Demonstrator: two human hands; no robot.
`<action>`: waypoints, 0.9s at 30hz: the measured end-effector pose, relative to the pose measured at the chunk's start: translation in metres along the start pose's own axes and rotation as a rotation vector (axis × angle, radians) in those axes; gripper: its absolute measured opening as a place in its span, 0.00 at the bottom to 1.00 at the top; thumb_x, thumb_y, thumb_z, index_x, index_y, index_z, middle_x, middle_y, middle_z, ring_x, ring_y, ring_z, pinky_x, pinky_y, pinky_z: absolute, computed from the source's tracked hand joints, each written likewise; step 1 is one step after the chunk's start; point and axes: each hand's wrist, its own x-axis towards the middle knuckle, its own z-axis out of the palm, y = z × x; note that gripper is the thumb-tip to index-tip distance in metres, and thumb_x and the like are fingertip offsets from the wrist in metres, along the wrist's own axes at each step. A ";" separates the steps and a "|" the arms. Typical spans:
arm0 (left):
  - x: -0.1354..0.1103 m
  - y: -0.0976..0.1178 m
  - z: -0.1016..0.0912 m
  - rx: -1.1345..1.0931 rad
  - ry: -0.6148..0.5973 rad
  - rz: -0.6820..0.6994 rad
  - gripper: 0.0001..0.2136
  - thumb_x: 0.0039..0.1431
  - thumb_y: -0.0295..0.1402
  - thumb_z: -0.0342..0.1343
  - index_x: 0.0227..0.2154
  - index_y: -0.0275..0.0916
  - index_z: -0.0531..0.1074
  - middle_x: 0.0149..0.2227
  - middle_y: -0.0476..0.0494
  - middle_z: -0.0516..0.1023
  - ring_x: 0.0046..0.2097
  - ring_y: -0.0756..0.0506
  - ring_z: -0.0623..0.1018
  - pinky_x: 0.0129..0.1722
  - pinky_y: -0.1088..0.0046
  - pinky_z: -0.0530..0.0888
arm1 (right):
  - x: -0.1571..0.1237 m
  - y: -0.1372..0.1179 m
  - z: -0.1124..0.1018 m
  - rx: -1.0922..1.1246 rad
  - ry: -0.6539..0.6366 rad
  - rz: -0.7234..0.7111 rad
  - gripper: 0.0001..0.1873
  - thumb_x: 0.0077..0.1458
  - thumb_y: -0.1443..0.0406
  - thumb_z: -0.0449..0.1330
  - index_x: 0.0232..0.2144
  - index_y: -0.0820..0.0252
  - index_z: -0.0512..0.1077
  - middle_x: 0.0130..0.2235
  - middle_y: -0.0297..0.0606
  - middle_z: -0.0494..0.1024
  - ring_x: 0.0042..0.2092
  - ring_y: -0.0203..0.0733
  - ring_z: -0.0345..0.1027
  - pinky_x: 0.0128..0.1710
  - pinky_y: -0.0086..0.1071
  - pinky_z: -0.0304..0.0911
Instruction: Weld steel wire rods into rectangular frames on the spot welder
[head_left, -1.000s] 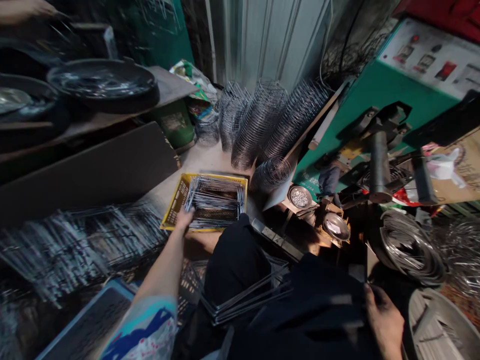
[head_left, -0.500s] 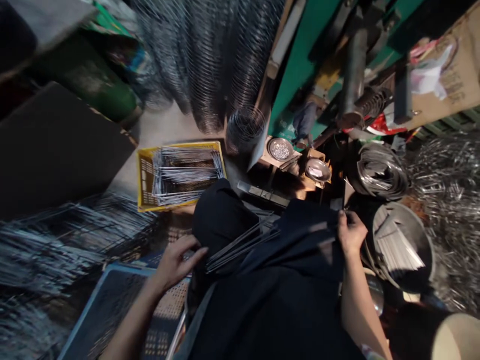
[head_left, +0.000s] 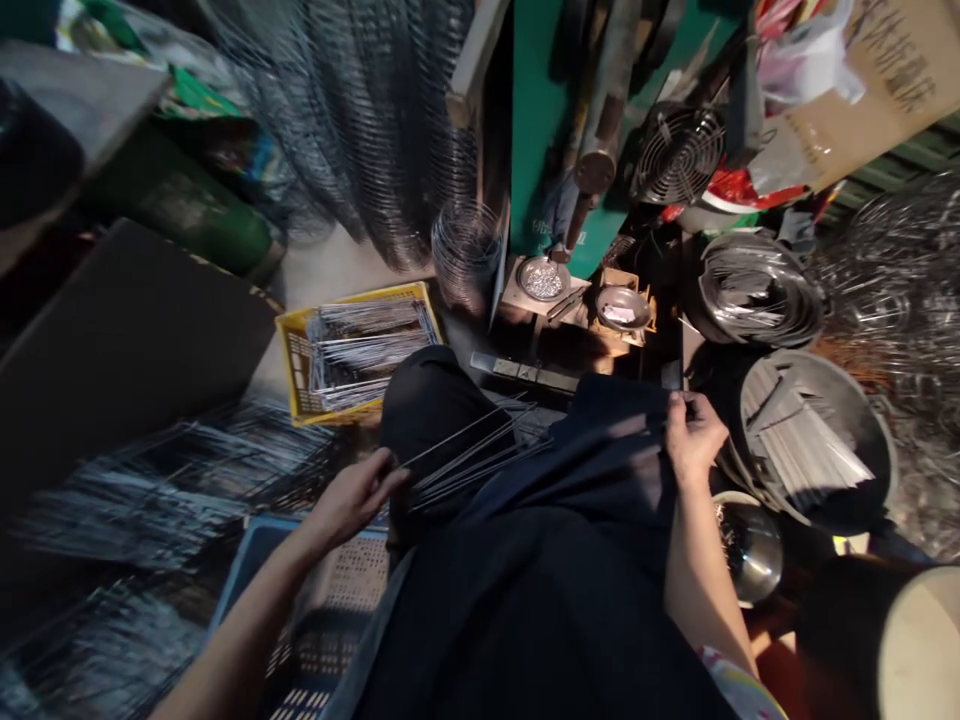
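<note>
I sit with dark trousers over my knees. My left hand (head_left: pixel 352 497) is closed on the near ends of a bundle of thin metal wire frames (head_left: pixel 472 455) that lies across my left thigh. My right hand (head_left: pixel 691 436) rests on my right knee, its fingers pinched together at the top; what they grip is too small to make out. A yellow crate (head_left: pixel 294 372) with more wire frames in it stands on the floor ahead of my left knee.
A blue crate (head_left: pixel 300 610) sits under my left forearm. Stacked wire grids (head_left: pixel 135 490) lie at left, wire coils (head_left: pixel 360 120) behind. A green machine (head_left: pixel 540 150), two small metal bowls (head_left: pixel 541 279) and basins of metal strips (head_left: pixel 810 440) stand ahead and right.
My left hand left the yellow crate, came back to my lap and closed on the wire frames. My right hand rose onto my right knee. The view tilted downward.
</note>
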 end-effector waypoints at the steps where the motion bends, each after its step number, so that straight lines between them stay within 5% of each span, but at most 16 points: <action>1: 0.002 0.003 -0.001 0.023 -0.070 0.030 0.14 0.63 0.47 0.51 0.29 0.42 0.64 0.26 0.49 0.69 0.28 0.45 0.71 0.30 0.71 0.63 | -0.001 0.004 -0.001 0.006 0.016 -0.007 0.26 0.62 0.48 0.51 0.35 0.64 0.76 0.30 0.45 0.78 0.33 0.46 0.72 0.36 0.35 0.65; 7: 0.015 0.017 0.004 0.026 -0.197 0.191 0.16 0.63 0.44 0.51 0.24 0.39 0.66 0.30 0.45 0.69 0.35 0.44 0.71 0.36 0.70 0.65 | -0.004 0.023 0.000 0.022 0.108 -0.035 0.23 0.61 0.51 0.53 0.34 0.66 0.76 0.31 0.45 0.78 0.32 0.46 0.73 0.35 0.34 0.65; 12: 0.022 0.017 -0.027 -0.075 -0.030 0.177 0.15 0.64 0.42 0.50 0.25 0.38 0.66 0.31 0.45 0.68 0.37 0.45 0.69 0.39 0.70 0.66 | -0.006 0.012 -0.001 -0.135 0.056 -0.072 0.21 0.60 0.52 0.55 0.36 0.64 0.78 0.30 0.44 0.79 0.32 0.49 0.74 0.34 0.35 0.64; 15: 0.029 0.011 -0.053 -0.251 -0.008 0.076 0.16 0.64 0.43 0.49 0.26 0.38 0.65 0.29 0.48 0.67 0.34 0.47 0.68 0.36 0.72 0.66 | -0.023 -0.023 0.016 -0.052 -0.179 -0.191 0.19 0.61 0.53 0.56 0.37 0.62 0.77 0.33 0.43 0.80 0.34 0.47 0.74 0.37 0.34 0.65; 18: 0.043 0.004 -0.063 -0.368 -0.135 0.035 0.17 0.63 0.46 0.51 0.27 0.37 0.66 0.28 0.50 0.66 0.31 0.49 0.67 0.33 0.74 0.65 | -0.060 -0.075 0.052 0.115 -0.598 -0.473 0.16 0.64 0.55 0.54 0.40 0.59 0.75 0.42 0.43 0.79 0.43 0.46 0.74 0.44 0.34 0.66; 21: 0.058 0.000 -0.061 -0.387 -0.165 0.063 0.17 0.62 0.46 0.53 0.26 0.37 0.66 0.26 0.51 0.64 0.29 0.50 0.65 0.29 0.75 0.63 | -0.097 -0.122 0.096 0.046 -1.000 -0.752 0.16 0.64 0.58 0.56 0.51 0.58 0.70 0.51 0.46 0.74 0.51 0.47 0.69 0.46 0.35 0.65; 27: 0.069 -0.005 -0.056 -0.429 -0.185 0.058 0.19 0.62 0.48 0.53 0.24 0.37 0.65 0.23 0.54 0.59 0.25 0.52 0.60 0.25 0.75 0.57 | -0.112 -0.138 0.149 -0.218 -1.224 -0.823 0.11 0.66 0.61 0.54 0.47 0.58 0.69 0.48 0.43 0.74 0.48 0.45 0.68 0.43 0.35 0.60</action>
